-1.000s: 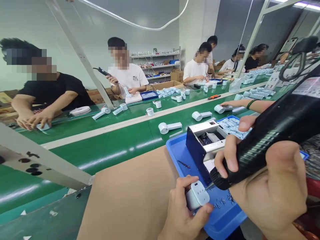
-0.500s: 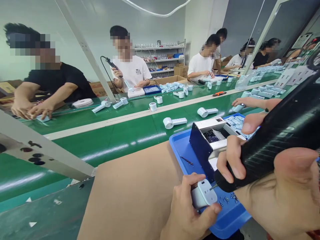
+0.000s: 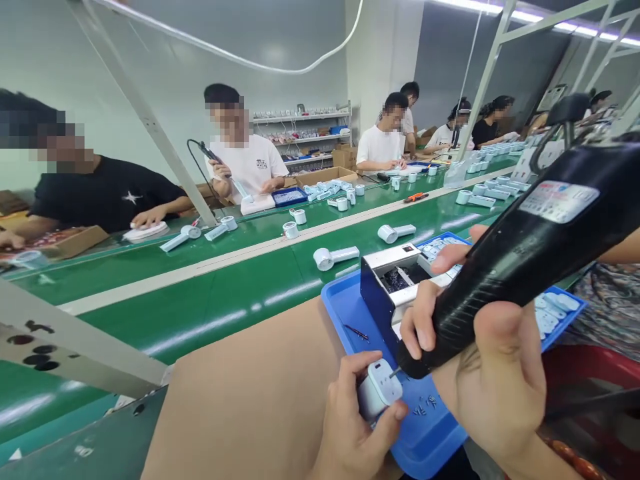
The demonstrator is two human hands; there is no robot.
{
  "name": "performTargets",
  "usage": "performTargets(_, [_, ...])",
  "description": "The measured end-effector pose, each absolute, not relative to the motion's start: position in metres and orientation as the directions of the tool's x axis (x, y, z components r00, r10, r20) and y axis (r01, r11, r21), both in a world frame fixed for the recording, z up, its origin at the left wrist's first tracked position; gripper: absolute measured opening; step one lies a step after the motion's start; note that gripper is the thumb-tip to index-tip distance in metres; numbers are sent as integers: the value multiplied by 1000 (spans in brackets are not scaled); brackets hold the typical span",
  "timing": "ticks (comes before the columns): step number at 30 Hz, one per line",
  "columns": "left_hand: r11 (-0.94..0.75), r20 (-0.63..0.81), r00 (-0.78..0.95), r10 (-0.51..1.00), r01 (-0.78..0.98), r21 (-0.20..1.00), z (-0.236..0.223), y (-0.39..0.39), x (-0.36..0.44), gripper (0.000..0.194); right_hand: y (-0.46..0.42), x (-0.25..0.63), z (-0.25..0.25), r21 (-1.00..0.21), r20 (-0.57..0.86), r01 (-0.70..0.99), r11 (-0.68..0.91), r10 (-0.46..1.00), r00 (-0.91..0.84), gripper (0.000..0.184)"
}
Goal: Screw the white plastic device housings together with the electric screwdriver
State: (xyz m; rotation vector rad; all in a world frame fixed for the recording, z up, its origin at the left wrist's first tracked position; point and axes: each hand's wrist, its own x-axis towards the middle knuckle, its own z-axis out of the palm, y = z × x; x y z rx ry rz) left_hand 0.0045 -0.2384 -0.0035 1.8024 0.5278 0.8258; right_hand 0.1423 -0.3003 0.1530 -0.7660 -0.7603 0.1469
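My left hand [image 3: 357, 413] is closed round a pale blue plastic housing [image 3: 376, 395], its flat end with small holes turned up to the right. In my right hand [image 3: 493, 373] is a black electric screwdriver [image 3: 505, 267], held at a slant. The thin bit of the screwdriver touches the housing's end face near a hole. Whether a screw sits under the tip is too small to tell. Beneath both hands lies a blue tray [image 3: 340, 300] with loose screws [image 3: 424, 405] and a pair of dark tweezers [image 3: 357, 333]. A screw feeder box [image 3: 377, 293] stands in the tray.
Brown cardboard [image 3: 245, 393] covers the bench on the left. Beyond it runs a green conveyor [image 3: 200, 300] carrying pale blue handheld parts [image 3: 336, 257]. A metal post [image 3: 85, 340] rises at left. Another blue tray [image 3: 575, 313] of parts is at right. Several co-workers sit across.
The view has swung to the right and tilted up, so everything sits further left. Screwdriver and housing stay together. The co-worker at far left has spread their arms apart.
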Motion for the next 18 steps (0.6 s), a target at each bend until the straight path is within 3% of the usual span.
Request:
performTargets(3, [-351,276,671,688,-24,936,2,-240,8,76,-310,153,146,-654,531,92,751,369,763,26])
performTargets(6, [-353,265,670,693,-6,936,3,-240,9,75,-327,176,134,-664,416,65,745,296,860,44])
performTargets(8, [-366,273,667,693,0,931,0,-240,7,71,-340,196,121,-727,365,109,678,247,898,57])
performTargets(11, [-404,288,684,670,10,915,-6,-238,6,64,-359,224,98,-808,424,269,524,202,883,50])
performTargets(13, [-423,282,693,664,36,906,-10,-237,7,57,-371,242,80,-822,465,317,473,235,854,42])
performTargets(14, [-428,279,690,668,49,902,-11,-238,8,53,-377,252,72,-831,471,312,460,284,836,44])
performTargets(17, [-434,284,656,700,75,898,-13,-239,10,48,-391,291,46,-865,469,313,393,407,784,75])
performTargets(18, [-436,288,645,708,79,896,-13,-240,10,47,-394,307,38,-868,474,341,361,393,788,68])
